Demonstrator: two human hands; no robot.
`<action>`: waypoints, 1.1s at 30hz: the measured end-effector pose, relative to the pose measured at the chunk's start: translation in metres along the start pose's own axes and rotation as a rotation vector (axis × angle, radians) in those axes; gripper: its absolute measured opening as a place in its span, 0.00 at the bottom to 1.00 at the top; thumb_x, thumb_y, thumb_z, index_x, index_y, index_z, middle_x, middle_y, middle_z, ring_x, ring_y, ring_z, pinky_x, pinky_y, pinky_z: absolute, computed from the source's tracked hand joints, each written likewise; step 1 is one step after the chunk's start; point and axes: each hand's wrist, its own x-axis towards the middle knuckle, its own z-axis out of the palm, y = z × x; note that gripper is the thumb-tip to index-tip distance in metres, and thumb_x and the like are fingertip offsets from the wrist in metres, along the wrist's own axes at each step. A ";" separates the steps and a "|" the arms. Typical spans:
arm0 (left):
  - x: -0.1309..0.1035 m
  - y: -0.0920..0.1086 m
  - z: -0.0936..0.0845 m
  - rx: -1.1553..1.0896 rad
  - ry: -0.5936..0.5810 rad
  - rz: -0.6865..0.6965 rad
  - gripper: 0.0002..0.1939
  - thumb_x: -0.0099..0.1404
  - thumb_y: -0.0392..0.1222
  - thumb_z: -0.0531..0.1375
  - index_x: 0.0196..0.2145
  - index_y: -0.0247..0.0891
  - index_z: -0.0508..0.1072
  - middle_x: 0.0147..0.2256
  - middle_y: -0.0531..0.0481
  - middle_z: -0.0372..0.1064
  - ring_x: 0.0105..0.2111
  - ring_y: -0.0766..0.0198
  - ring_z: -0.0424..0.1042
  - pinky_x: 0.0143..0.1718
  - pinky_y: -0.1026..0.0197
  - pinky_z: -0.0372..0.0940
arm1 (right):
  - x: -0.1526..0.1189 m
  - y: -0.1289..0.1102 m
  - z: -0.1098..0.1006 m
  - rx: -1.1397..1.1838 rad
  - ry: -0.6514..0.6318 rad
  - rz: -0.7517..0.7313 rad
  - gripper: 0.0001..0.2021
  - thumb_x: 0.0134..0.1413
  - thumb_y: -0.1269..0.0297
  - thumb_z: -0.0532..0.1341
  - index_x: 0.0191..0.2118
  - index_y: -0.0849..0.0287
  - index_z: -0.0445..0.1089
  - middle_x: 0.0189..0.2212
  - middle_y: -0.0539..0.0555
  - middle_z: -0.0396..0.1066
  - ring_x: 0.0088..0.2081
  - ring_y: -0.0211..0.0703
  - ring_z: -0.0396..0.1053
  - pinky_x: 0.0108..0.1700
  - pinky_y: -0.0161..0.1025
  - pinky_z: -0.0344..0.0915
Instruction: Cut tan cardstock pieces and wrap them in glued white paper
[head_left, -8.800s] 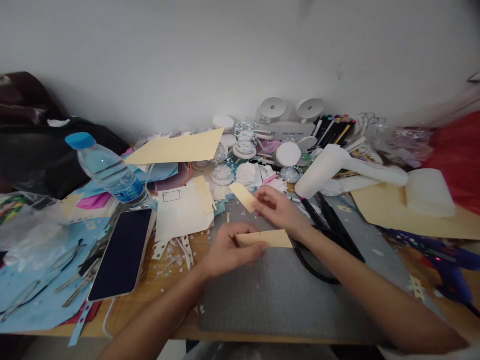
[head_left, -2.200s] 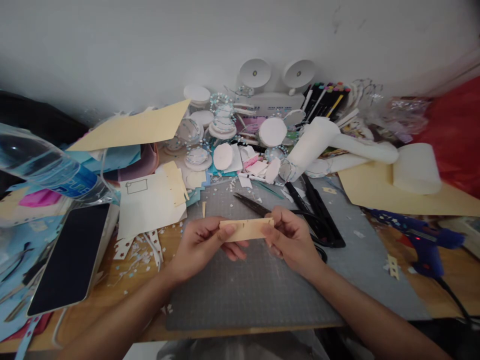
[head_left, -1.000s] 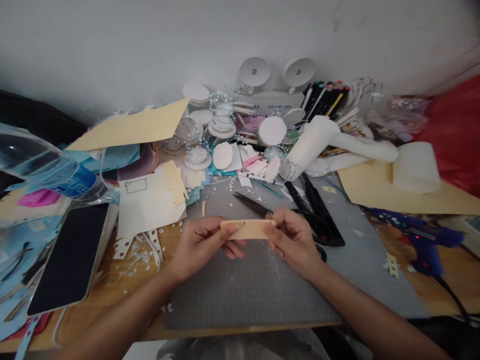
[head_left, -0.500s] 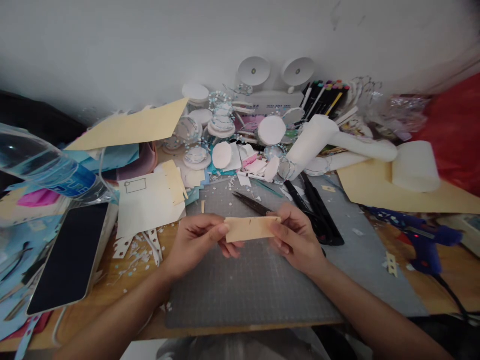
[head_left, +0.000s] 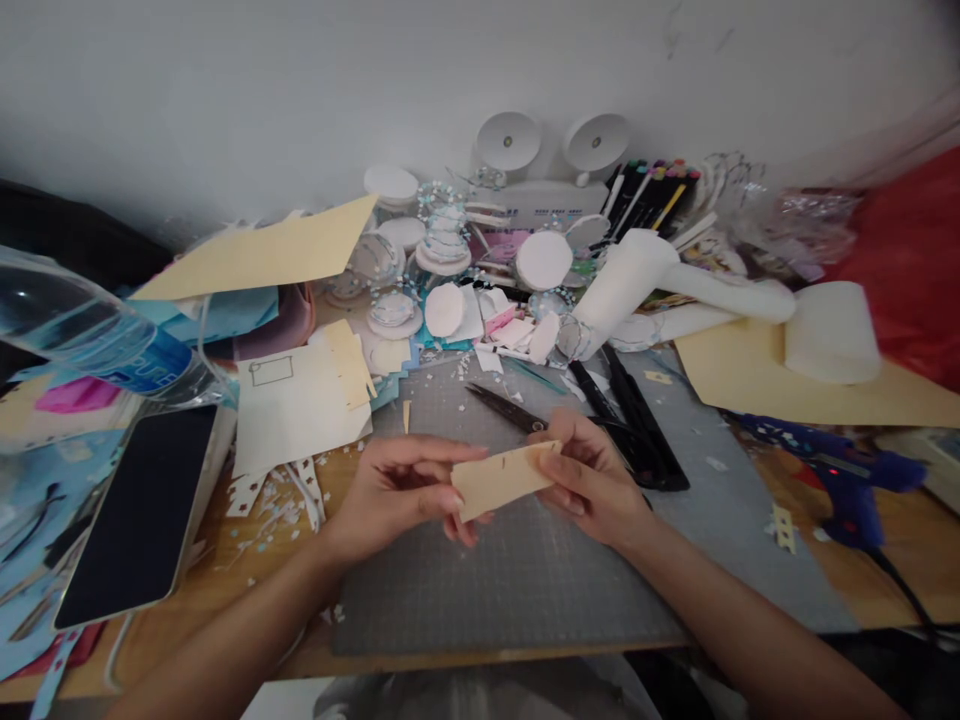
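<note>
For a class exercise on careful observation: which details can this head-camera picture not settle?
- Cream card strip: its underside and ends, covered by the left hand and right hand.
- Water bottle: cap cut off at the left edge.
- Markers: labels too small.

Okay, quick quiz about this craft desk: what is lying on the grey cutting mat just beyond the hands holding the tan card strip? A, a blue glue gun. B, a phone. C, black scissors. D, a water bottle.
C: black scissors lie on the grey cutting mat just behind the tan card strip, which the left hand and right hand hold between them.
</note>
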 end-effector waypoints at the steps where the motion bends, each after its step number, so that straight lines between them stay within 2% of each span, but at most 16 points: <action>1: 0.000 0.000 0.000 0.007 0.009 -0.006 0.16 0.56 0.41 0.69 0.44 0.39 0.78 0.27 0.46 0.79 0.22 0.62 0.78 0.21 0.68 0.72 | 0.000 0.000 0.000 0.000 -0.009 0.000 0.18 0.51 0.56 0.65 0.26 0.56 0.55 0.14 0.39 0.57 0.12 0.24 0.42 0.13 0.23 0.42; 5: -0.001 -0.002 -0.002 0.017 0.042 -0.016 0.15 0.55 0.42 0.69 0.42 0.39 0.79 0.25 0.46 0.79 0.20 0.62 0.77 0.19 0.68 0.71 | 0.001 -0.001 0.002 0.005 -0.027 -0.006 0.19 0.51 0.56 0.65 0.26 0.56 0.53 0.14 0.38 0.55 0.11 0.24 0.41 0.12 0.23 0.42; 15: -0.001 -0.002 -0.003 -0.003 0.006 0.021 0.12 0.60 0.38 0.66 0.43 0.46 0.79 0.28 0.49 0.80 0.23 0.67 0.78 0.22 0.74 0.69 | 0.002 -0.002 0.005 0.041 -0.026 -0.056 0.16 0.51 0.60 0.66 0.26 0.56 0.56 0.16 0.39 0.58 0.11 0.23 0.44 0.13 0.24 0.44; 23: 0.000 -0.003 -0.003 0.051 0.086 -0.003 0.11 0.58 0.39 0.67 0.41 0.43 0.80 0.26 0.48 0.79 0.20 0.65 0.77 0.19 0.73 0.70 | 0.001 -0.004 0.005 0.040 -0.026 -0.065 0.16 0.51 0.60 0.66 0.26 0.56 0.57 0.14 0.39 0.57 0.11 0.24 0.45 0.13 0.24 0.46; 26: 0.000 -0.002 -0.002 0.063 0.107 -0.006 0.11 0.59 0.37 0.66 0.41 0.44 0.80 0.25 0.50 0.79 0.20 0.67 0.77 0.18 0.75 0.69 | 0.000 -0.003 0.004 -0.015 0.032 -0.087 0.16 0.51 0.58 0.66 0.25 0.57 0.58 0.13 0.40 0.58 0.11 0.24 0.46 0.13 0.24 0.45; 29: 0.000 -0.002 -0.001 0.120 0.176 0.023 0.10 0.60 0.36 0.65 0.40 0.45 0.80 0.24 0.52 0.78 0.18 0.70 0.76 0.18 0.76 0.67 | -0.002 -0.001 0.002 -0.112 0.101 -0.151 0.14 0.53 0.60 0.65 0.25 0.57 0.59 0.14 0.41 0.60 0.11 0.24 0.49 0.13 0.24 0.45; 33: 0.002 -0.002 0.000 0.201 0.240 0.090 0.08 0.60 0.34 0.65 0.38 0.43 0.80 0.22 0.54 0.77 0.17 0.72 0.74 0.18 0.76 0.67 | -0.001 0.001 0.001 -0.211 0.127 -0.205 0.13 0.54 0.63 0.64 0.25 0.57 0.59 0.15 0.42 0.60 0.12 0.25 0.51 0.12 0.25 0.45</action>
